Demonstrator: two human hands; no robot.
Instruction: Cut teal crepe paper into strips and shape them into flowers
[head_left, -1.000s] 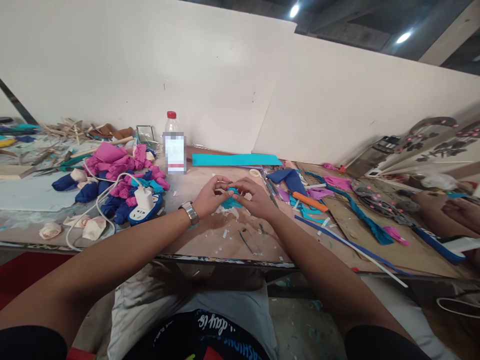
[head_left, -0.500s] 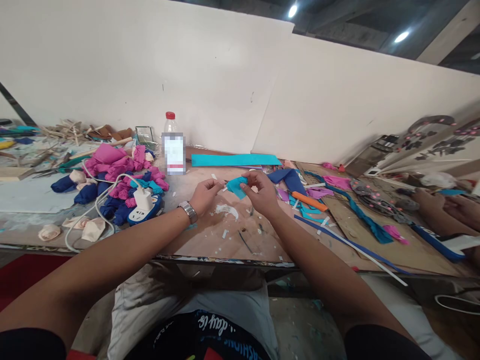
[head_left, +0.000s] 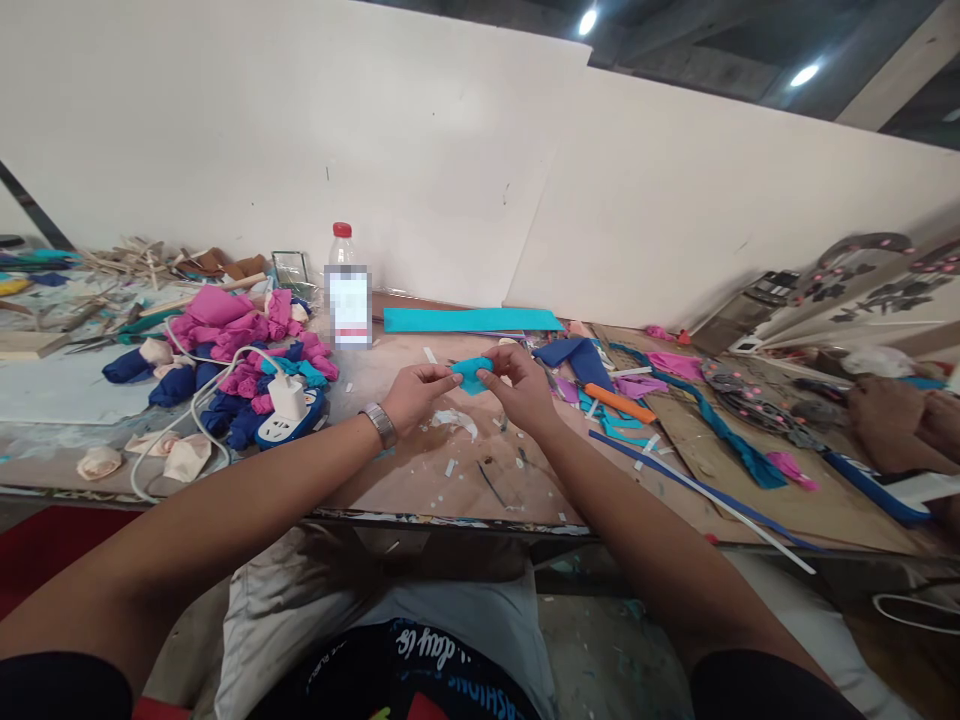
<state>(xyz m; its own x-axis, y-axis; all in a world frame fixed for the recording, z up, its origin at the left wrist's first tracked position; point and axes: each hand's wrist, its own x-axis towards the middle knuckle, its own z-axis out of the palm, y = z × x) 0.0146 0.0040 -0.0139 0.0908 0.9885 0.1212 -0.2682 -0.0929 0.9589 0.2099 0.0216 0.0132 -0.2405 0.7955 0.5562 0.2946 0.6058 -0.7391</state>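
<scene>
A small teal foam piece (head_left: 470,374) is pinched between both of my hands above the worktable (head_left: 420,480). My left hand (head_left: 417,393), with a metal watch on the wrist, grips its left edge with thumb and fingertips. My right hand (head_left: 517,386) holds its right side, fingers curled over the top. A crumpled white scrap (head_left: 454,420) lies on the table just under my hands.
A heap of pink and blue foam rolls (head_left: 232,350) and a power strip with a white charger (head_left: 289,405) lie to the left. A water bottle (head_left: 347,290) and a teal sheet (head_left: 471,320) stand behind. Foam strips, an orange tool (head_left: 619,403) and another person's hands (head_left: 896,420) are to the right.
Both hands lifted the teal piece off the table and rose slightly; my left hand let go for a moment, then closed on its left edge again.
</scene>
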